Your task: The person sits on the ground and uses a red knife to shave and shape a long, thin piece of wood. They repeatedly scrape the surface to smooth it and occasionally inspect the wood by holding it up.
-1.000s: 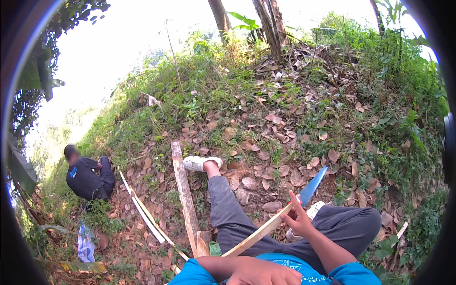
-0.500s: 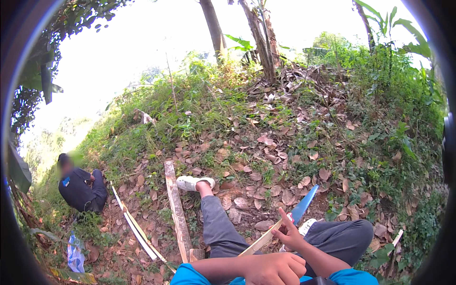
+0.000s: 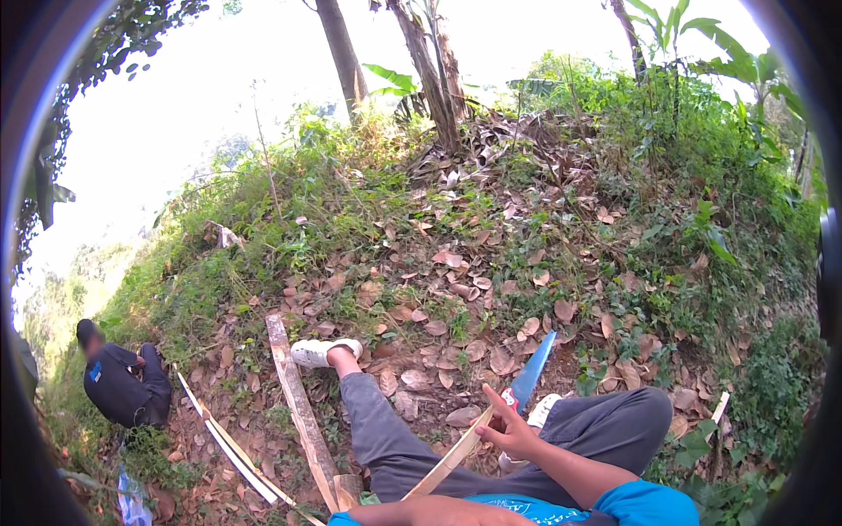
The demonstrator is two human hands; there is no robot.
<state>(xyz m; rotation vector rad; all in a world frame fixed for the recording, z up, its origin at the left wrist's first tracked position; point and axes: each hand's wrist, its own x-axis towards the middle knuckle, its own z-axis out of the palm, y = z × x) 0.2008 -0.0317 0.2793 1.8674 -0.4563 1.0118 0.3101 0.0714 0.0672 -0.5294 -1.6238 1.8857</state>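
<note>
My right hand (image 3: pixel 511 433) pinches the upper end of a pale, flat wooden strip (image 3: pixel 449 463) between thumb and fingers, its index finger stretched upward. The strip slants down across my lap until my left forearm covers its lower end. Just beyond the right hand is a saw (image 3: pixel 531 375) with a tapered blue blade and a red-and-white part at its base. Whether my fingers touch the saw, I cannot tell. My left hand (image 3: pixel 469 514) lies low against my blue shirt at the bottom edge, its fingers cut off from view.
Left of my outstretched leg lies a bark-covered log (image 3: pixel 298 399), with a short wood piece (image 3: pixel 347 491) by its near end. Split pale strips (image 3: pixel 235 449) lie farther left. A person (image 3: pixel 127 377) in dark clothes sits beyond them, near a bluish plastic bag (image 3: pixel 133 501). Leafy ground slopes up to trees.
The view has shifted, moving the scene left in the picture. My left hand has dropped toward the lower edge and shows less. The right hand keeps its pinch on the strip.
</note>
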